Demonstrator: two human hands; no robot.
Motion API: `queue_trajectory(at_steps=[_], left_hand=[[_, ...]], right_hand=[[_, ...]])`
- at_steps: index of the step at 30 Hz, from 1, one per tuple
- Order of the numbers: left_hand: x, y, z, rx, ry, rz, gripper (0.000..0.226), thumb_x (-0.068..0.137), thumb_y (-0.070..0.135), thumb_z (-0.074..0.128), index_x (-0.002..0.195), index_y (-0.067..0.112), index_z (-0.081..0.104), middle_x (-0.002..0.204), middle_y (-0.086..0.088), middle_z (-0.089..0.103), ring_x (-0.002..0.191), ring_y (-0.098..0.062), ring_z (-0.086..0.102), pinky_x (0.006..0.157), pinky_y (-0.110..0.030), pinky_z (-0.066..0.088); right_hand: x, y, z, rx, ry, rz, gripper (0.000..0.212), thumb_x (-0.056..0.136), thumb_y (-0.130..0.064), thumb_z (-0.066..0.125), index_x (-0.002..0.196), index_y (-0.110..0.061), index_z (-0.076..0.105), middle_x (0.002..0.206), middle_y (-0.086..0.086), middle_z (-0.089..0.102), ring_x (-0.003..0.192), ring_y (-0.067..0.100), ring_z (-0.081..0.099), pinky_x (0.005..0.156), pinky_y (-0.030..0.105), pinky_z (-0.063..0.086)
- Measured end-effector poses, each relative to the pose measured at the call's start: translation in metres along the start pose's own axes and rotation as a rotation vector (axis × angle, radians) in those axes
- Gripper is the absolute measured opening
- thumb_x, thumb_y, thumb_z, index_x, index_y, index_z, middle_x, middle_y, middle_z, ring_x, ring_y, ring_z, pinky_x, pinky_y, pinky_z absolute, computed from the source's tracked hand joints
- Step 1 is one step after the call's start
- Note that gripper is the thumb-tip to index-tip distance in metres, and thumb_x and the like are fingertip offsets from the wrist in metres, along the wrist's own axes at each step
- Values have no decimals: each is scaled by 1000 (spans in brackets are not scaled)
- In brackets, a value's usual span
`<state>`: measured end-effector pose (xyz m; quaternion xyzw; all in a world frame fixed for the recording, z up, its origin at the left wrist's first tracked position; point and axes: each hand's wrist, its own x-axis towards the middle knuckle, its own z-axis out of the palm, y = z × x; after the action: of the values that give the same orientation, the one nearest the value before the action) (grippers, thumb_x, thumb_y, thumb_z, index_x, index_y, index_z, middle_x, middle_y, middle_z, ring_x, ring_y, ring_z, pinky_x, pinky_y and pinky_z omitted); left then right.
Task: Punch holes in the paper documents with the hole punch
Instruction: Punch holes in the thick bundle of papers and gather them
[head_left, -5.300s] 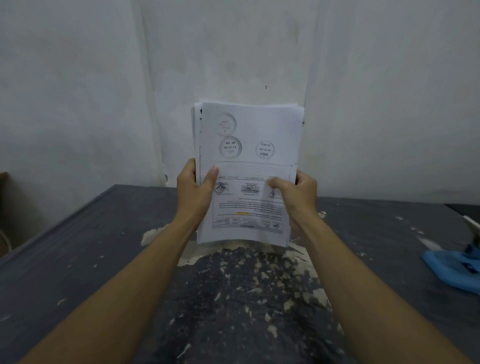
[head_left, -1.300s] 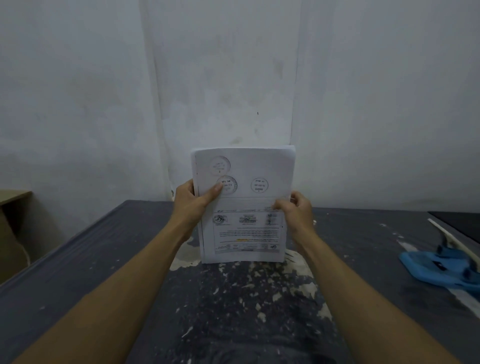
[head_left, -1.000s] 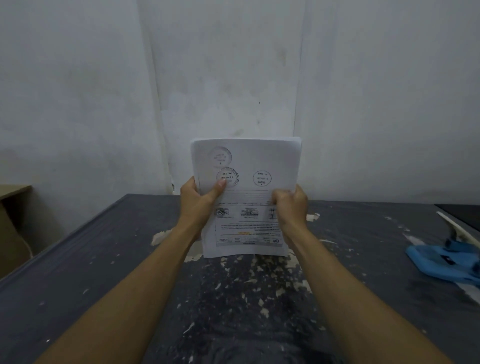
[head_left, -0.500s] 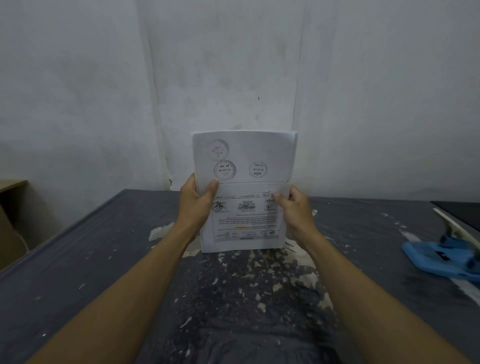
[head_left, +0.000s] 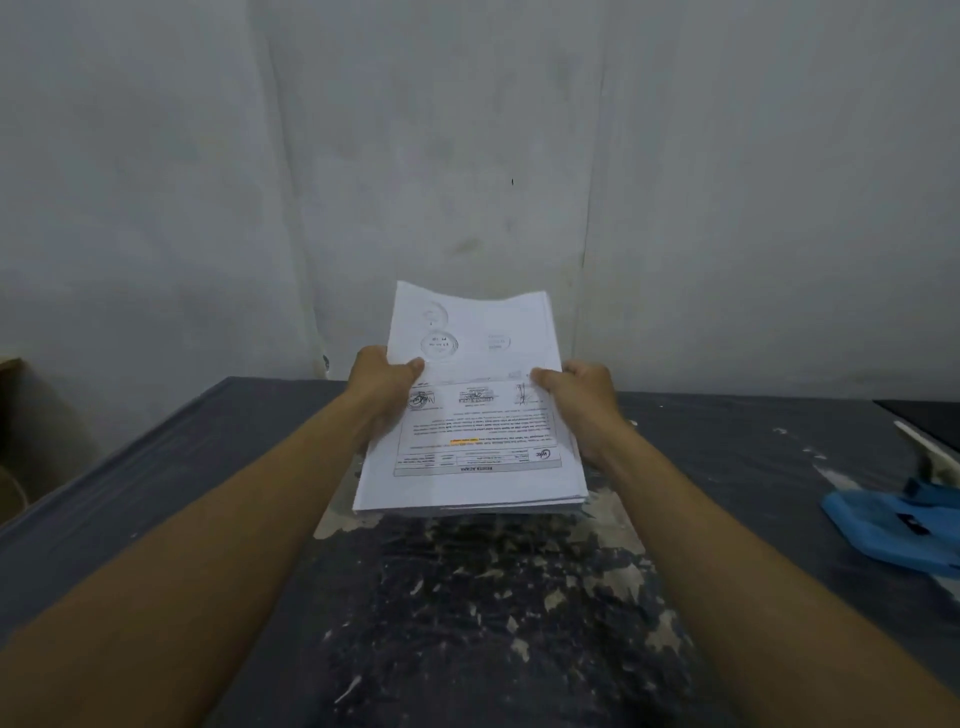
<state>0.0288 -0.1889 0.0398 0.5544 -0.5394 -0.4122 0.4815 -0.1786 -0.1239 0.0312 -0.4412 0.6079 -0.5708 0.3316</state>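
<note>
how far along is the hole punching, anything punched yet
Done: nothing punched that shows; the paper stack looks squared up. In hand: left hand and right hand hold it above the table. Left: the blue hole punch sits untouched at the right, so all punching remains.

Hole punch (head_left: 898, 525) cut off, right edge

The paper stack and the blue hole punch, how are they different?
The paper stack is white with printing; the hole punch is blue. The paper stack is held up, tilted, by the left hand and the right hand; the hole punch rests untouched on the table. The stack is in the middle; the punch is far right, partly out of view. Both are over the same dark table.
</note>
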Motion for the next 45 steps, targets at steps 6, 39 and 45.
queue_trajectory(at_steps=[6,39,45], left_hand=[[51,-31,21,220,41,-55,32,90,18,71,112,-3,61,111,-15,69,87,-26,67,55,-26,48],[103,-111,47,1053,64,192,59,99,45,46,132,-4,49,136,-22,50,126,-36,43,106,-45,34],[71,-93,49,1122,122,309,62,99,51,39,136,1,43,138,-23,47,127,-39,42,104,-50,35]], right_hand=[[40,34,16,-113,62,119,5,86,-7,59,81,-4,60,80,13,62,71,23,60,58,27,40],[93,110,49,-914,88,-79,50,91,-35,52,131,-5,48,133,13,52,121,31,48,100,43,43],[70,91,33,-798,103,-117,38,90,-30,54,119,-5,53,119,13,58,109,30,55,87,40,49]])
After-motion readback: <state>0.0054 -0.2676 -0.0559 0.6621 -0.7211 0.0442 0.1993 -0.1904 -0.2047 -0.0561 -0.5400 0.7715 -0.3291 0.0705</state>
